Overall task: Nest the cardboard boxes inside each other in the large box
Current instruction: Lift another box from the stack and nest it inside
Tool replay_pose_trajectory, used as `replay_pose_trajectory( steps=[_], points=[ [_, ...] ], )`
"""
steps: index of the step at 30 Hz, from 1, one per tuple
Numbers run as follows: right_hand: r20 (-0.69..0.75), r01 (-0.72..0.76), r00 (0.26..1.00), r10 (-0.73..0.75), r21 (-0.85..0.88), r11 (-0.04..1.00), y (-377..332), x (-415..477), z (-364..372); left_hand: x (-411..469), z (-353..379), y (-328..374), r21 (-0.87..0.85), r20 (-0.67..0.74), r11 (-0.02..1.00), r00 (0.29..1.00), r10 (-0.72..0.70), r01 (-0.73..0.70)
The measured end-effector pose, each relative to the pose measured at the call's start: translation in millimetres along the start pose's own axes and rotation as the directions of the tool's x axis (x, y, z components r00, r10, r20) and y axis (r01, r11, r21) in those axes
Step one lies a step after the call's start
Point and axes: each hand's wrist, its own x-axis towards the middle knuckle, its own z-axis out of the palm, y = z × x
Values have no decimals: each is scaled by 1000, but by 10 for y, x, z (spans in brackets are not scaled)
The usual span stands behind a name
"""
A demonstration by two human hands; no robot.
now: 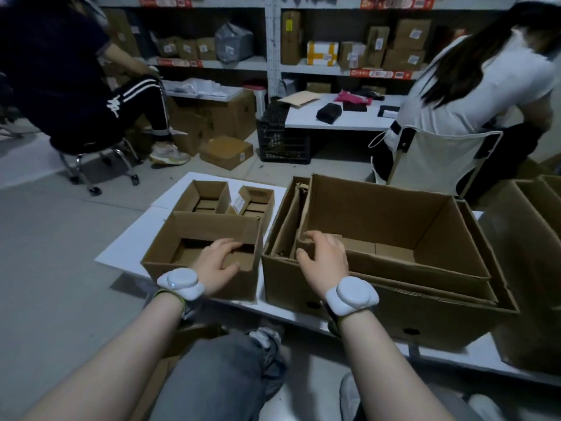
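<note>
A large open cardboard box [394, 317] stands on a white low table [127, 244] in front of me. A second open box [394, 214] sits tilted inside it, with a flattened piece [288, 229] wedged along its left side. My right hand [324, 259] rests on the near left corner of that inner box, fingers curled over its rim. To the left stands a medium open box [194, 278] with its flaps folded inward. My left hand [218, 265] reaches into it, fingers bent at the inner flap. Behind it are two small open boxes [206, 192] [258, 199].
A dark open box [528, 268] stands at the right table end. One person sits on a stool [100, 165] at the left and another on a white chair [434, 162] at the right. Shelves with parcels [334, 53] and a black crate [282, 141] fill the back.
</note>
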Motion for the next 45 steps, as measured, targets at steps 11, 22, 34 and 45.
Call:
replay_pose_trajectory(
  steps=[11, 22, 34, 45],
  points=[
    [428, 261, 902, -59, -432, 863, -948, -312, 190, -745, -502, -559, -15, 118, 991, 985, -129, 132],
    [649, 260, 760, 27, -343, 903, -1553, -621, 1135, -1444, -606, -1744, 67, 103, 899, 893, -437, 432],
    [767, 240, 628, 133, -354, 904, -1285, -1209, 2667, -1901, 252, -2744, 383, 350, 717, 627, -696, 582],
    [597, -36, 749, 287, -396, 918, -701, -520, 2730, -1681, 471, -2986, 564, 347, 643, 557, -754, 519]
  ],
)
